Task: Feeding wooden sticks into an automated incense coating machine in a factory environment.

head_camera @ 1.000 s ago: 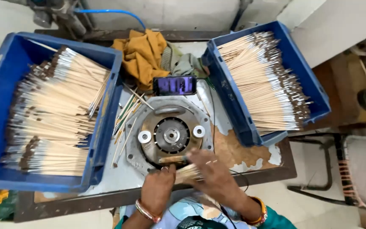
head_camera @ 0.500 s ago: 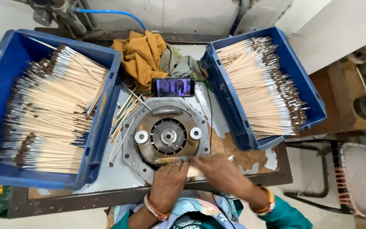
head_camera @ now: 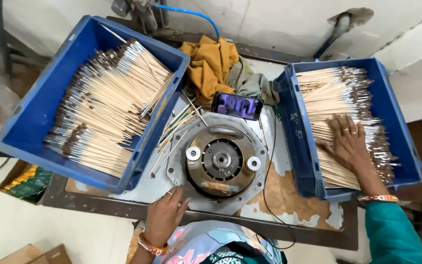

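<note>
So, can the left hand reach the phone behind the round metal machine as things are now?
Probably yes. The left hand rests at the near edge of the round metal machine, and only this low machine lies between it and the phone; nothing covers the phone.

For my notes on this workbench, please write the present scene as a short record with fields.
Left hand: left hand rests open on the table edge, beside the round metal machine plate.
Right hand: right hand lies flat on the wooden sticks in the right blue crate.
Left blue crate: left blue crate holds brown-tipped sticks.
Behind the plate: phone, lit screen; yellow cloth.
Loose sticks: loose sticks between left crate and plate.
</note>
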